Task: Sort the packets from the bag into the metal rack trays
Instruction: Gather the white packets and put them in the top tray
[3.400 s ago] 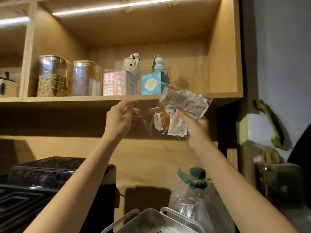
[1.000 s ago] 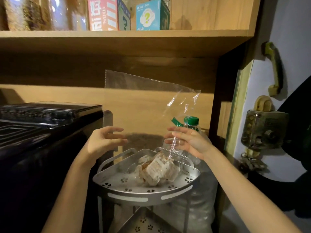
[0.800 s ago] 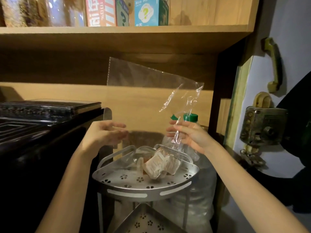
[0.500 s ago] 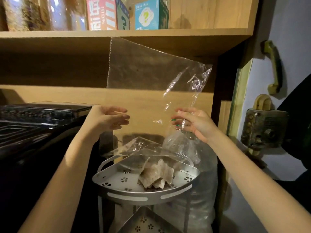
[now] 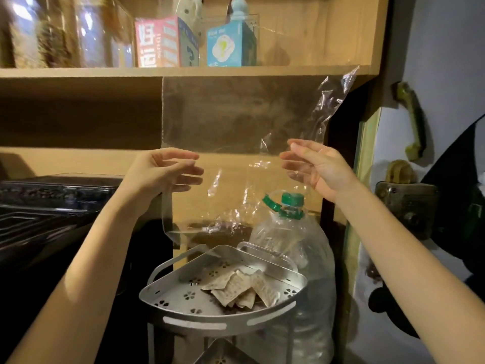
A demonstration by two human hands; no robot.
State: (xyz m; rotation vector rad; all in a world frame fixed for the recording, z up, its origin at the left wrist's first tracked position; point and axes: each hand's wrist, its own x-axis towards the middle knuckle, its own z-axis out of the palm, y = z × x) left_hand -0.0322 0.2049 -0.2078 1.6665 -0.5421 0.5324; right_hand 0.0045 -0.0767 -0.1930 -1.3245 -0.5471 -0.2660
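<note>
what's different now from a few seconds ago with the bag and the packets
The packets dropped out of the clear bag into the rack's top tray. Left hand and right hand raised the emptied bag above it, still gripping its sides. The water bottle stayed put.

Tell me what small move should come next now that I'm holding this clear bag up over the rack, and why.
Probably set the clear bag aside. It looks empty, held up by the left hand and right hand, while the packets lie heaped in the top tray. A lower tray shows below, so freeing the hands would let you spread the heap between trays.
</note>
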